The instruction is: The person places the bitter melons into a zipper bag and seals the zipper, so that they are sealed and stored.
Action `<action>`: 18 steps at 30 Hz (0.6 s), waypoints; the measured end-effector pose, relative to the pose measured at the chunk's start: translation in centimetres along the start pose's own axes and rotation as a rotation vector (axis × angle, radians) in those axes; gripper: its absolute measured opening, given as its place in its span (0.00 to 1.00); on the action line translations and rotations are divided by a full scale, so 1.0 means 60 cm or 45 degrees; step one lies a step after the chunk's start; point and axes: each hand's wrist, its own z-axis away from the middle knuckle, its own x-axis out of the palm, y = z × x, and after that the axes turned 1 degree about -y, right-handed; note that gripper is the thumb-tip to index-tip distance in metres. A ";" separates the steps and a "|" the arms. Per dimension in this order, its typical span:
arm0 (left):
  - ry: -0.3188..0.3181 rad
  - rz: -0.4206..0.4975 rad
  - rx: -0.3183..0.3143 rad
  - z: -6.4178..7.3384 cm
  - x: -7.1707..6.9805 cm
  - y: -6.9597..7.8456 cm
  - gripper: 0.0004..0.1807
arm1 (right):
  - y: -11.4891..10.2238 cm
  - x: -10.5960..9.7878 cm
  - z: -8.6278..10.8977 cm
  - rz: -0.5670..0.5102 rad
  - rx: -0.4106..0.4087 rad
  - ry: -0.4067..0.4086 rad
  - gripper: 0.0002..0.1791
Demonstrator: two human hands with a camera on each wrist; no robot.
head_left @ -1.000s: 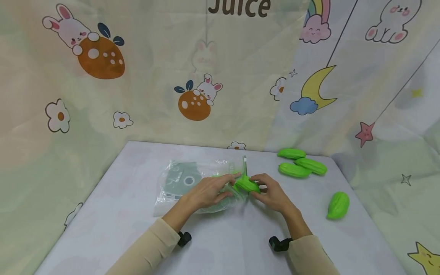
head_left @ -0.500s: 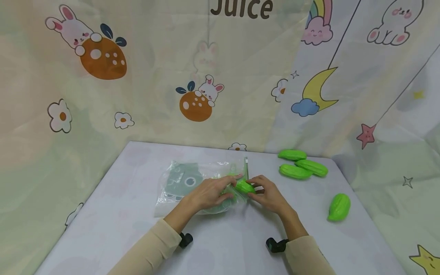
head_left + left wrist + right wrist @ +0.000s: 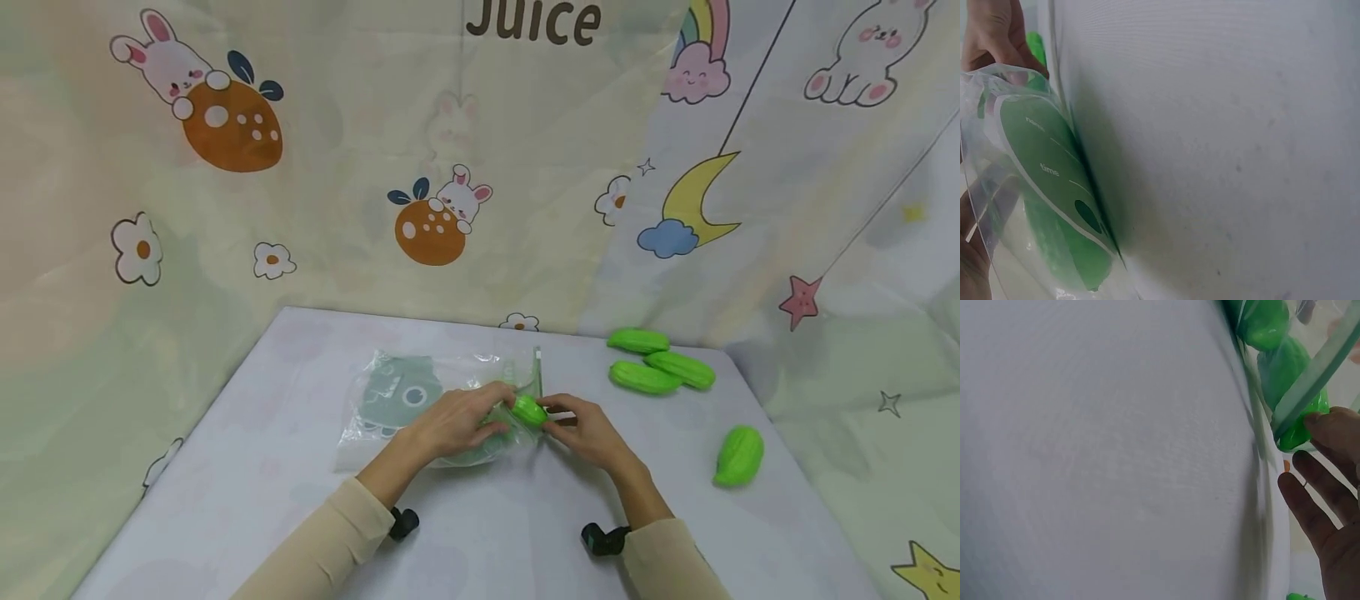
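Note:
A clear zip bag (image 3: pixel 401 392) with a green printed design lies flat in the middle of the table. My left hand (image 3: pixel 461 417) grips it near its mouth, fingers and thumb spread along the opening. A bright green ridged toy fruit (image 3: pixel 530 412) sits at the mouth, its far part inside the bag. My right hand (image 3: pixel 592 429) holds its near end between thumb and fingertips; in the right wrist view the thumb presses its tip beside the zip strip (image 3: pixel 1319 381). Through the plastic, another green fruit (image 3: pixel 1063 244) shows inside the bag.
Three more green toy fruits (image 3: pixel 643 377) lie grouped at the table's back right. Another single fruit (image 3: pixel 739 455) lies near the right edge. A printed cloth (image 3: pixel 337 167) hangs behind the white table (image 3: pixel 480 533).
My right hand has moved slightly left, pushing the fruit farther into the bag's mouth, so less of it shows. My left hand stays about where it was on the bag.

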 end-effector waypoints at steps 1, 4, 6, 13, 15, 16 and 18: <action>-0.006 0.004 0.002 0.001 0.000 0.000 0.21 | -0.001 0.000 0.001 -0.001 0.009 -0.008 0.21; -0.012 0.007 0.011 0.002 -0.001 -0.002 0.21 | 0.000 -0.004 0.004 0.008 0.016 -0.018 0.21; -0.004 0.011 0.020 0.000 -0.001 -0.002 0.22 | 0.001 -0.010 0.008 0.030 0.017 -0.013 0.21; 0.020 -0.014 0.021 0.000 -0.001 -0.005 0.21 | 0.007 -0.050 0.025 0.127 -0.010 0.008 0.21; 0.030 -0.010 0.023 0.001 -0.001 -0.005 0.21 | 0.012 -0.061 0.029 0.159 -0.008 0.020 0.21; 0.036 -0.004 0.025 0.001 0.000 -0.006 0.21 | 0.014 -0.066 0.032 0.169 -0.004 0.026 0.21; 0.045 0.003 0.027 0.002 0.001 -0.006 0.20 | 0.020 -0.075 0.037 0.197 0.010 0.038 0.21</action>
